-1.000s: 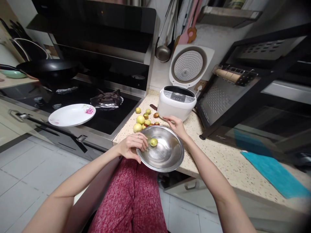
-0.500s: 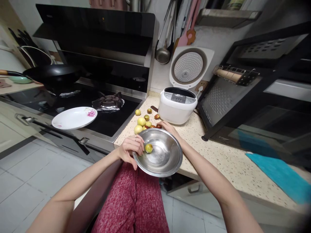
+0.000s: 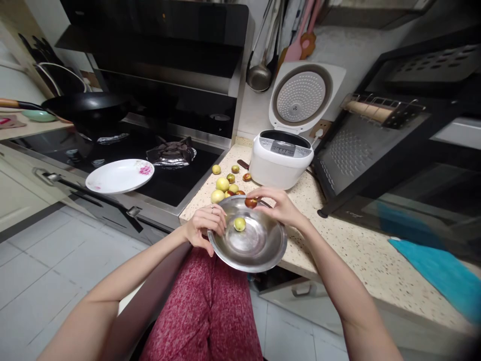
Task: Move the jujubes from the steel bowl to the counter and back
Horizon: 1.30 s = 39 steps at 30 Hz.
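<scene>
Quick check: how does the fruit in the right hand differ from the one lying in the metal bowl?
The held fruit is mostly dark reddish brown; the bowl fruit is yellow-green. The held fruit is pinched by the right hand at the bowl's far rim, while the bowl fruit lies inside the metal bowl. Both are small and rounded, and look similar in size.

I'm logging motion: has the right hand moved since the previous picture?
Yes: relative to the rice cooker, the right hand has drawn back toward the person.
</scene>
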Tool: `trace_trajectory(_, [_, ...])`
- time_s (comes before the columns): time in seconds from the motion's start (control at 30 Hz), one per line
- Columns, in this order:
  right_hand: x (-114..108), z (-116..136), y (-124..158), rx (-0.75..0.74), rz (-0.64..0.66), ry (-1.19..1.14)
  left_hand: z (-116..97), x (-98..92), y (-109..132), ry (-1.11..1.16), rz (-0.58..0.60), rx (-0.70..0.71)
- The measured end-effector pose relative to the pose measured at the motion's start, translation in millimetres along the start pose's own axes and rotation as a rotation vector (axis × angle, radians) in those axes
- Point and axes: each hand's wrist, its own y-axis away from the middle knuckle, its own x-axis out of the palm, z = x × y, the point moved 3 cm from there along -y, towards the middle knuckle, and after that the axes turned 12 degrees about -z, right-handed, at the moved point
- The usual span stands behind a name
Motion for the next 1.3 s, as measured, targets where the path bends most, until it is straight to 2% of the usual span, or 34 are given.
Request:
trace_trajectory(0.1, [10.9,6.5,3.8,0.001,0.195,-0.029,-0.5,-0.6,0.1,-0.007,0.006,-0.004])
trace_trajectory(0.23, [17.4,5.4,8.3,0.038,0.313,0.002,-1.5,-0.9,-0.7,-0.02,-0.003,-0.002])
trace_trajectory(0.6, [20.7,4.2,10.8,0.067,0.406,0.045,-0.4,-0.7,-0.3,-0.023,-0.011,0.013])
trace_trajectory(0.83, [19.3,2.1,10.6,0.058,0.412,0.034,-0.3,-1.1,-1.5,-0.003,0.003,-0.001])
trace_trajectory(0.9, [17.2,1.6,9.4,0.053,0.374,-0.014,0.1,-1.1,-1.6,0.018,0.002,-0.009])
trace_trajectory(0.97, [14.0,-0.4,7.5,0.052,0.266,-0.047,0.9,-0.9,-1.3,0.037,0.003,-0.015])
trace_trajectory(1.1, [3.6,-12.1,4.7,0.058,-0.114,-0.001,2.8,-0.8,0.4,0.06,-0.006,-0.02])
trace_trajectory(1.17, [-0.7,-20.7,4.8,0.067,-0.247,0.041,3.5,-0.8,1.1,0.071,-0.017,-0.027])
trace_trajectory(1.3, [-1.8,-38.7,5.2,0.076,-0.316,0.107,3.2,-1.7,1.4,0.102,-0.088,-0.047])
